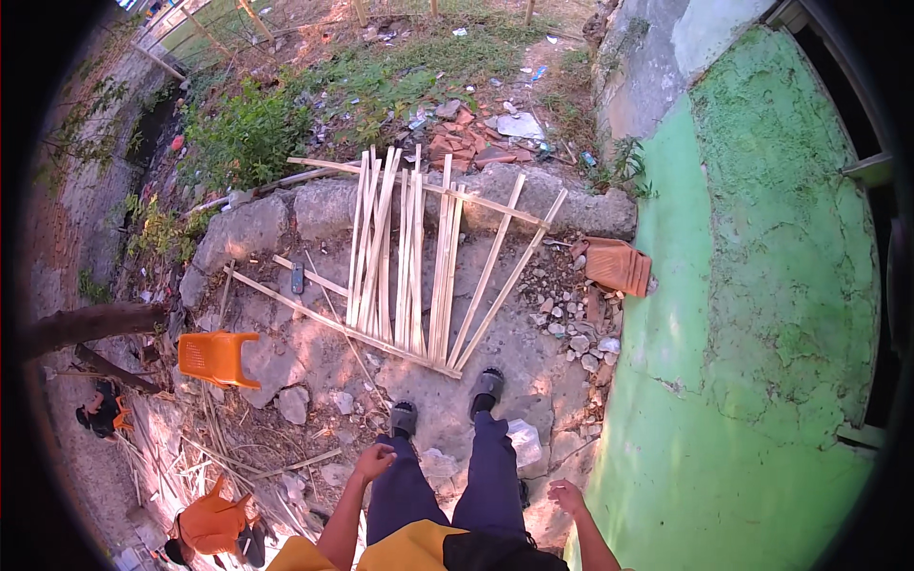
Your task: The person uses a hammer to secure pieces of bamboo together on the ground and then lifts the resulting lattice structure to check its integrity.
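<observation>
My left hand (375, 462) hangs beside my left thigh, its fingers loosely bent and apart, holding nothing. On the other side, my right hand (567, 497) hovers near the green wall, also bare, with fingers spread a little. Ahead of my feet, several pale split-bamboo strips (409, 257) lie side by side on the ground, fanning out to the right. Their near ends meet a long cross strip (343, 328), and another cross strip (495, 205) runs along their far ends. Neither hand touches the strips.
An orange plastic stool (218, 359) lies at the left. A small dark-blue object (298, 278) rests beside the strips. Roof tiles (617, 266) and rubble (583, 344) line the green wall (666, 381). A person in orange (211, 523) is at lower left, another person (99, 409) beyond.
</observation>
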A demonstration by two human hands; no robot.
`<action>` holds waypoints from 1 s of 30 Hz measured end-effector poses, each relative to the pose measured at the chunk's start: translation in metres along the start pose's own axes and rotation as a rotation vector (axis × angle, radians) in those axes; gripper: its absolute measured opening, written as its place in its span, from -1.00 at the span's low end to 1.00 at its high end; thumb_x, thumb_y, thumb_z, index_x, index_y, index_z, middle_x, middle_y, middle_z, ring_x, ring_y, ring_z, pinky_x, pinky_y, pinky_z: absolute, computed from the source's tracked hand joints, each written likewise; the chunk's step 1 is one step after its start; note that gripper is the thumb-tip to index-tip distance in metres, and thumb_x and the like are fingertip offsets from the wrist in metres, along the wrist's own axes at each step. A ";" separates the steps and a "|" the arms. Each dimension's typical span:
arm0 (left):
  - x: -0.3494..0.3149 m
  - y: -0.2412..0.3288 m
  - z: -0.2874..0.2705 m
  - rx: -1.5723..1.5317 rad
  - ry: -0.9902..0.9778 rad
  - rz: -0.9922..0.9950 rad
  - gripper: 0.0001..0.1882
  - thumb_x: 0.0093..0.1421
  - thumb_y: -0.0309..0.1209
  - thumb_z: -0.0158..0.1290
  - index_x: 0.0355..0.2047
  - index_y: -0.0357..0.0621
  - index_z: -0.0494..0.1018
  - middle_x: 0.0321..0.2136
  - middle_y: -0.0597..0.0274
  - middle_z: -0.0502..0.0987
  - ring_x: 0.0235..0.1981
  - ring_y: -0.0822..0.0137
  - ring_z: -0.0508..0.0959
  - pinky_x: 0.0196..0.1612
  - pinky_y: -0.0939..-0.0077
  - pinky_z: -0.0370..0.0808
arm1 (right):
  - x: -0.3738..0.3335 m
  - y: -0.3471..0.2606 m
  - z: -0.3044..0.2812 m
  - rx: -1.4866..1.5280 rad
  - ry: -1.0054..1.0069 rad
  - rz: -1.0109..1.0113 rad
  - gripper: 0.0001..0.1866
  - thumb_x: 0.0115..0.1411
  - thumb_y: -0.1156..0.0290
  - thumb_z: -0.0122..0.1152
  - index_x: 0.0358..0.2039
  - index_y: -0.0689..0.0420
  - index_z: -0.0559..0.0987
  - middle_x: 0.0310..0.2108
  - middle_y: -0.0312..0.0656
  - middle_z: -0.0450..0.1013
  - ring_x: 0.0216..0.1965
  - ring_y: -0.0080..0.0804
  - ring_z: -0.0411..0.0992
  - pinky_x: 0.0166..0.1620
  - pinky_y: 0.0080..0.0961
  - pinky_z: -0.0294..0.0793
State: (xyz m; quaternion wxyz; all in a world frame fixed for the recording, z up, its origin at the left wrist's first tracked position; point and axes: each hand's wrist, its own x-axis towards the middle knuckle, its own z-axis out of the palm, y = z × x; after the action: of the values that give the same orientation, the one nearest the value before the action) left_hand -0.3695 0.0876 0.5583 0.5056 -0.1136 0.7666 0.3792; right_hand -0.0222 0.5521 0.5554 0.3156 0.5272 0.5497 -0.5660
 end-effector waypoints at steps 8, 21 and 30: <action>-0.010 -0.007 0.000 -0.167 -0.018 -0.025 -0.63 0.18 -0.39 0.21 -0.04 -0.26 0.45 -0.47 0.20 0.61 -0.46 0.41 0.60 -0.34 0.50 0.56 | -0.024 0.011 -0.007 0.187 0.126 0.065 -0.73 0.26 0.48 0.01 -0.04 0.08 0.53 -0.26 -0.10 0.60 -0.26 -0.31 0.60 -0.25 -0.37 0.55; 0.000 -0.119 -0.170 0.142 -0.062 0.080 -0.63 0.17 -0.52 0.07 0.02 -0.17 0.45 -0.52 0.12 0.61 -0.53 0.33 0.64 -0.42 0.48 0.54 | -0.150 0.099 0.232 0.459 0.183 0.113 -0.74 0.32 0.40 0.02 0.00 0.08 0.50 -0.20 -0.11 0.58 -0.20 -0.29 0.59 -0.17 -0.34 0.55; 0.004 -0.168 -0.218 0.200 -0.139 -0.108 -0.69 0.19 -0.50 0.01 -0.05 -0.31 0.47 -0.49 0.06 0.56 -0.56 0.26 0.62 -0.50 0.37 0.66 | -0.223 0.142 0.339 0.408 0.120 0.075 -0.74 0.33 0.44 0.05 0.02 0.09 0.51 -0.20 -0.09 0.59 -0.21 -0.31 0.60 -0.19 -0.36 0.57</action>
State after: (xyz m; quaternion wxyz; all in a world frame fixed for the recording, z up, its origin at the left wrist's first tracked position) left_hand -0.4275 -0.1789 0.5199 0.5859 -0.0773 0.7566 0.2798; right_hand 0.0807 0.1513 0.6706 0.1899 0.6331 0.4215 -0.6209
